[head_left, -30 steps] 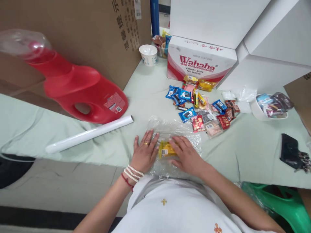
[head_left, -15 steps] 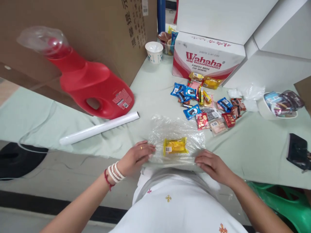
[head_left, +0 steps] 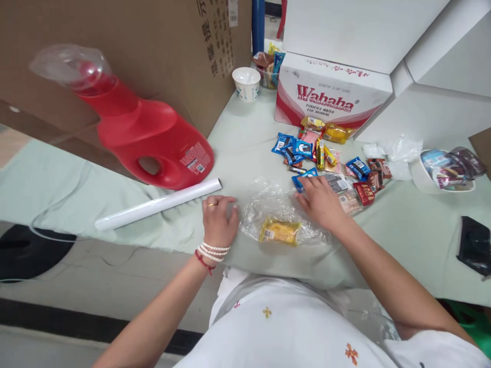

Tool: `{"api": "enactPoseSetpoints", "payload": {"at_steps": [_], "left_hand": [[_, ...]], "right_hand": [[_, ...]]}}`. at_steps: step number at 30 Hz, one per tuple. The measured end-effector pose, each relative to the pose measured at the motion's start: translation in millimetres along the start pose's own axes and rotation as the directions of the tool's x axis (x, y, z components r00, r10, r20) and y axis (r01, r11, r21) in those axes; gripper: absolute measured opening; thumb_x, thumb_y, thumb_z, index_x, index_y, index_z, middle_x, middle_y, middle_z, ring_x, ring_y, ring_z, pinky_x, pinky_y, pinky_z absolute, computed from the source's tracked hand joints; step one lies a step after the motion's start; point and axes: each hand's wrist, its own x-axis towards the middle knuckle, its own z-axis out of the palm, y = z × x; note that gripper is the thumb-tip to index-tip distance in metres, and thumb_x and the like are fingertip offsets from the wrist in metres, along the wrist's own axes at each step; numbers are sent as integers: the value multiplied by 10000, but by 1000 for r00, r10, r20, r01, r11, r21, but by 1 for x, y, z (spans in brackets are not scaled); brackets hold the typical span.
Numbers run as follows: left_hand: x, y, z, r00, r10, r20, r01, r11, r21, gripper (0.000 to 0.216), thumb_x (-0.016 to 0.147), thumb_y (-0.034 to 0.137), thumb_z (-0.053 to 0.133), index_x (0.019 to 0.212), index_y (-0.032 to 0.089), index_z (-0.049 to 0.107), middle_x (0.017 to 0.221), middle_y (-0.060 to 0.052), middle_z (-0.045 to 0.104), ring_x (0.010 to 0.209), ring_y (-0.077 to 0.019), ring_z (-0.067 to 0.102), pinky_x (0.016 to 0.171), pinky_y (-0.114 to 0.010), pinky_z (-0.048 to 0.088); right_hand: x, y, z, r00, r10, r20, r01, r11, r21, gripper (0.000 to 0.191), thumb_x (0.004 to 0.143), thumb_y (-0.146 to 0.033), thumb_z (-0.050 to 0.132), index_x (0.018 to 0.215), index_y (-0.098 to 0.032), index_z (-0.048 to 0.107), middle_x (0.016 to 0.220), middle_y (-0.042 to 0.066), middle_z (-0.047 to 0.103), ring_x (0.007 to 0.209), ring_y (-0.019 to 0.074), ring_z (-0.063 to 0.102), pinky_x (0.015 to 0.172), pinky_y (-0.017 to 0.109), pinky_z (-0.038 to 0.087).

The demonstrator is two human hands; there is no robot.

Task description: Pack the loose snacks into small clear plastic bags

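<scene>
Resting curled at the clear bag (head_left: 284, 214), left hand (head_left: 217, 220); right hand (head_left: 320, 202) spread, its grip empty

Bright, even indoor light, wide-angle view

Soft shadows lie under the red jug (head_left: 153, 143) and the arms; the clear plastic wrap (head_left: 282, 212) glints faintly; straight box edges bow toward the corners, and the small packet print stays soft and unreadable.

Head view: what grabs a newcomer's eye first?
The big red plastic jug with a clear cap lying on its side at left, against the cardboard. Mid-table, a scatter of small colourful snack packets in front of the red-and-white Wahaha box. Nearest, a yellow packet in crinkled clear plastic lies between the left hand and right hand.
</scene>
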Motion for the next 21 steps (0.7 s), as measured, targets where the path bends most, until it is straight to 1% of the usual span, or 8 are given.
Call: {"api": "enactPoseSetpoints", "payload": {"at_steps": [2,3,6,8,11,15,18,21], "left_hand": [[-7,13,-13,985,106,-137,-107,994,5,229,904,183,559,1048,186,738,948,-102,603,931,-265,547,877,-430,447],[-11,21,-18,968,201,-149,-204,979,-5,251,904,159,565,1079,204,739,929,-87,609,910,-249,548,866,-419,433],[-24,44,-20,866,500,16,-498,865,-67,297,915,168,591,1152,269,739,881,-53,650,840,-217,540,806,-400,386],[-29,54,-11,825,536,177,-535,843,-59,282,945,204,580,1158,282,748,841,-54,667,807,-225,523,746,-399,347],[-31,60,5,832,424,357,-448,894,-16,279,987,230,537,1140,281,764,802,-72,676,804,-245,526,713,-403,324],[-28,54,10,830,277,484,-266,960,-93,275,977,234,523,948,251,796,772,-94,688,835,-260,580,747,-414,385],[-28,33,5,843,196,502,-20,942,-334,235,930,265,560,916,233,792,781,-67,713,833,-236,636,789,-394,463],[-26,3,-2,913,-133,385,310,841,-444,320,956,329,471,1011,195,757,822,-50,722,770,-202,651,734,-341,508]], "right_hand": [[18,-9,7,998,-3,70,4,1000,-11,606,992,-411,576,1490,-76,497,1308,213,646,1251,369,493,1004,418,411],[26,-11,11,994,13,112,-11,1000,-16,605,962,-399,619,1458,-65,524,1273,220,657,1235,373,504,989,416,414],[38,-14,16,976,51,211,-59,998,30,344,934,-284,623,1218,-101,687,1088,190,708,1142,339,563,917,371,422],[36,-13,11,970,8,243,-42,989,138,234,956,-231,566,1081,-135,739,964,143,721,1042,293,602,859,336,425],[13,-14,-3,970,-177,168,125,951,283,263,992,-214,518,1086,-169,759,909,98,714,936,247,612,831,322,429],[-39,-30,-2,870,-452,195,404,882,242,427,964,-117,519,1345,-225,680,941,87,692,889,214,609,751,296,435],[-69,-44,17,845,-473,250,441,880,175,597,916,-53,541,1475,-261,580,1033,87,691,910,216,619,726,291,456],[-81,-52,32,846,-468,255,448,884,136,591,936,-59,542,1493,-257,570,1029,104,687,939,246,618,770,322,486]]}}
